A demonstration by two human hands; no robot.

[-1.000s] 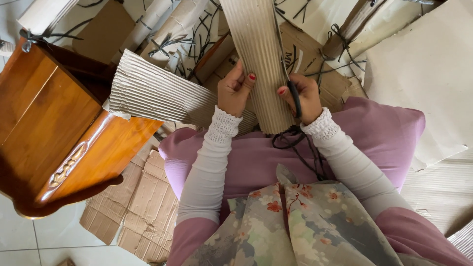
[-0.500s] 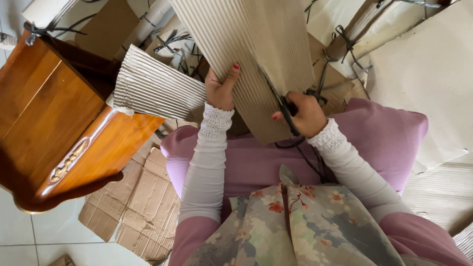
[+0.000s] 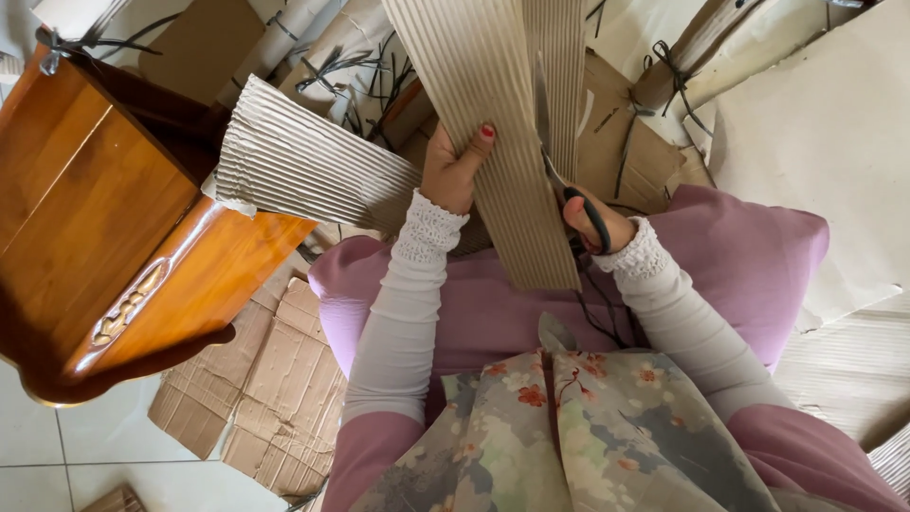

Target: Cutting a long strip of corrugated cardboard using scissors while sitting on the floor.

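I see both forearms in white lace-cuffed sleeves rising from 6 o'clock toward frame centre, over a purple lap; left hand (image 3: 450, 171) sits at about 11 o'clock of centre, wrist bent back, fingers curled shut around the left edge of a long corrugated cardboard strip (image 3: 493, 123), thumb with red nail lying on its ribbed face; right hand (image 3: 595, 220) just right of centre, mostly tucked behind the strip's right edge, fingers closed through the dark handles of a pair of scissors (image 3: 564, 171); blades point up toward 12 o'clock along a slit in the cardboard, I cannot tell how far the blades are parted; strip runs from the top edge down to the lap, tilted slightly left at top; second ribbed cardboard sheet (image 3: 303, 171) lies at 9 o'clock of the left hand; wooden furniture piece (image 3: 104, 218) at far 9 o'clock; flattened cardboard (image 3: 275, 398) on the floor at 7 o'clock; pale cardboard sheets (image 3: 815, 142) at 2 o'clock.
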